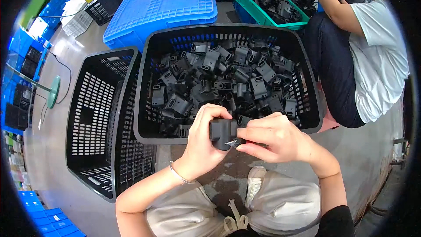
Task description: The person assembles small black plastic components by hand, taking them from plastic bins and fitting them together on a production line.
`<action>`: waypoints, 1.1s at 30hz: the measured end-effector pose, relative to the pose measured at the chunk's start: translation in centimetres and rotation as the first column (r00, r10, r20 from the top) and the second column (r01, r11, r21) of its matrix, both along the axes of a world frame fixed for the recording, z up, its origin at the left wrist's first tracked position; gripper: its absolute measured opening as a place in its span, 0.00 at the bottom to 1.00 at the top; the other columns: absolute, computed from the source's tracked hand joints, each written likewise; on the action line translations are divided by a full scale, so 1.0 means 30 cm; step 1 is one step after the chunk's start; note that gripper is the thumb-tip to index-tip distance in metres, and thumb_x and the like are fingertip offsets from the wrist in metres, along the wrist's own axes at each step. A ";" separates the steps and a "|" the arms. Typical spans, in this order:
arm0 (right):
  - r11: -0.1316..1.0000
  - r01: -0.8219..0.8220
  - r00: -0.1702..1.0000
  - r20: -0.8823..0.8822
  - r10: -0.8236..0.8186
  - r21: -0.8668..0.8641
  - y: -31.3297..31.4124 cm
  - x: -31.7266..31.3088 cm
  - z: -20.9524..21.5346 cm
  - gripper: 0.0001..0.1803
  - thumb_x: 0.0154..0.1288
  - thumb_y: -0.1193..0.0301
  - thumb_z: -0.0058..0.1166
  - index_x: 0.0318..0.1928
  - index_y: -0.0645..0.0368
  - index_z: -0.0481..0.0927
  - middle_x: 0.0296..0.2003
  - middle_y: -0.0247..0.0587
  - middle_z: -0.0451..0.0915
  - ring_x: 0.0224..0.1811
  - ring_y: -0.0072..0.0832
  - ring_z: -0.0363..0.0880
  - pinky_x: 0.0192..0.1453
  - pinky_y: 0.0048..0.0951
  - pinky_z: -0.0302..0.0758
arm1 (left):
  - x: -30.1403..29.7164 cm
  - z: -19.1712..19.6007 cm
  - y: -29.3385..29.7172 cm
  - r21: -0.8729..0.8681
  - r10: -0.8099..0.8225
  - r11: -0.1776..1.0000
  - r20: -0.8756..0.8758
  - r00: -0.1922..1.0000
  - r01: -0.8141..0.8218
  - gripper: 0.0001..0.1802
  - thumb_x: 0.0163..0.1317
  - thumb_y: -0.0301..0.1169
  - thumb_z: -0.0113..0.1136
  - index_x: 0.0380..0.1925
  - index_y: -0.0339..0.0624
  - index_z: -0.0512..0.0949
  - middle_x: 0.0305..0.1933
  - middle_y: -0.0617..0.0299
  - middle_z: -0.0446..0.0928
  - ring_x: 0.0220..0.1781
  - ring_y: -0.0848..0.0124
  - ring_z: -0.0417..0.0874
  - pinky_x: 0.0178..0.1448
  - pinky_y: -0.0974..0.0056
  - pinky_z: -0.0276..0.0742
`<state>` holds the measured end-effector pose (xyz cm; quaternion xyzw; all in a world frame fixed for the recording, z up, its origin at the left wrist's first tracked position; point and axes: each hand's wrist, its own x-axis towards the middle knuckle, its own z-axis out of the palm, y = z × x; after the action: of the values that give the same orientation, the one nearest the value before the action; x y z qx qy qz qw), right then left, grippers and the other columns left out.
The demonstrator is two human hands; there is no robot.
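Both of my hands meet just in front of the near rim of the full crate point(144, 105), over my lap. My left hand point(202, 138) is wrapped around a black plastic part point(221, 132), fingers curled over its top and thumb behind, so it is clamped firmly on the piece. My right hand point(274, 138) comes in from the other side with thumb and fingers pinched together on a small blade point(231, 141), whose pale tip sits against the lower edge of the part. The part hangs just outside the crate, touching nothing but my fingers and the blade. Inside the crate lies a deep heap of parts point(228, 79) of the same kind, piled mostly toward its far and right sides. Touching its left wall stands an empty crate point(87, 118), tipped on its side. Beyond the far rim lies a blue lid point(162, 4), and to its right a green bin point(263, 15) with more black pieces. A second person point(372, 57) sits at the right edge, one hand reaching into that bin.
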<state>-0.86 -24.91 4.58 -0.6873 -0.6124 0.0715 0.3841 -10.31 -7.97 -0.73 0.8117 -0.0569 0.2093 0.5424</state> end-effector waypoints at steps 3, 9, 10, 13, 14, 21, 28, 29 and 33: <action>1.000 0.022 1.000 -0.012 -0.021 0.021 -0.001 -0.012 -0.012 0.09 0.55 0.72 0.62 0.34 0.63 0.79 0.20 0.41 0.73 0.20 0.37 0.76 0.21 0.34 0.72 | -0.006 -0.011 -0.005 0.008 0.015 1.000 0.048 0.999 -0.015 0.26 0.40 0.19 0.67 0.41 0.39 0.68 0.41 0.52 0.71 0.43 0.56 0.74 0.49 0.59 0.71; 0.929 0.257 0.929 0.198 -0.314 0.266 0.013 0.003 -0.057 0.09 0.55 0.73 0.62 0.34 0.64 0.79 0.21 0.41 0.75 0.19 0.36 0.76 0.22 0.33 0.73 | -0.028 -0.019 -0.023 0.157 -0.091 0.986 0.174 0.981 0.064 0.24 0.39 0.19 0.67 0.40 0.38 0.70 0.43 0.52 0.72 0.44 0.55 0.74 0.50 0.58 0.70; 0.884 0.391 0.877 0.190 -0.442 0.257 0.002 0.061 -0.049 0.09 0.56 0.73 0.61 0.34 0.66 0.80 0.23 0.43 0.78 0.19 0.36 0.76 0.23 0.30 0.73 | -0.056 -0.015 -0.045 0.282 -0.224 0.946 0.216 0.950 0.159 0.24 0.39 0.19 0.67 0.40 0.39 0.71 0.44 0.52 0.72 0.44 0.55 0.74 0.50 0.57 0.70; 0.846 0.492 0.867 -0.032 -0.496 0.205 -0.019 0.090 0.007 0.08 0.56 0.74 0.61 0.34 0.67 0.81 0.24 0.47 0.79 0.21 0.36 0.78 0.24 0.30 0.73 | -0.084 -0.045 -0.090 0.069 -0.183 0.981 0.015 0.983 0.182 0.26 0.37 0.18 0.65 0.40 0.40 0.69 0.43 0.53 0.72 0.45 0.56 0.75 0.52 0.58 0.71; 0.893 0.414 0.909 -0.025 -0.416 0.175 -0.027 0.078 0.013 0.08 0.57 0.74 0.61 0.34 0.67 0.81 0.24 0.48 0.80 0.21 0.35 0.79 0.25 0.30 0.73 | -0.070 -0.045 -0.080 0.044 -0.113 0.992 -0.039 0.993 0.115 0.26 0.37 0.17 0.64 0.40 0.40 0.68 0.42 0.54 0.72 0.44 0.57 0.75 0.51 0.59 0.71; 0.996 0.083 0.995 -0.060 -0.081 0.026 -0.036 0.001 -0.002 0.09 0.56 0.72 0.62 0.35 0.65 0.80 0.20 0.43 0.75 0.19 0.38 0.77 0.21 0.32 0.72 | -0.054 -0.032 -0.056 -0.066 -0.011 0.998 -0.071 0.997 0.007 0.28 0.37 0.17 0.65 0.43 0.39 0.67 0.43 0.52 0.70 0.45 0.56 0.75 0.51 0.60 0.71; 0.999 -0.021 0.999 0.031 0.020 0.037 -0.030 -0.019 -0.023 0.10 0.55 0.70 0.62 0.34 0.64 0.79 0.21 0.40 0.74 0.19 0.36 0.76 0.20 0.33 0.73 | -0.041 -0.019 -0.056 -0.080 0.052 0.995 -0.043 0.998 -0.056 0.28 0.39 0.19 0.68 0.43 0.39 0.67 0.44 0.52 0.70 0.44 0.58 0.76 0.49 0.61 0.72; 1.000 -0.016 0.999 0.035 0.015 0.017 -0.029 -0.020 -0.026 0.10 0.56 0.70 0.62 0.34 0.63 0.78 0.21 0.40 0.74 0.19 0.36 0.76 0.20 0.33 0.72 | -0.041 -0.020 -0.057 -0.080 0.052 0.995 -0.043 0.998 -0.055 0.28 0.39 0.19 0.68 0.43 0.39 0.67 0.44 0.52 0.70 0.44 0.58 0.76 0.49 0.61 0.72; 1.000 -0.008 0.999 0.039 0.008 0.009 -0.028 -0.018 -0.021 0.09 0.56 0.70 0.62 0.33 0.63 0.78 0.21 0.40 0.73 0.19 0.36 0.76 0.20 0.34 0.72 | -0.039 -0.021 -0.059 -0.082 0.056 0.995 -0.031 0.998 -0.059 0.28 0.41 0.21 0.69 0.43 0.39 0.67 0.44 0.52 0.70 0.43 0.59 0.76 0.48 0.61 0.72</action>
<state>-1.40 -25.76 3.95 -0.6844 -0.6229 0.0568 0.3746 -11.48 -9.72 -1.37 0.7927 -0.0170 0.2155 0.5700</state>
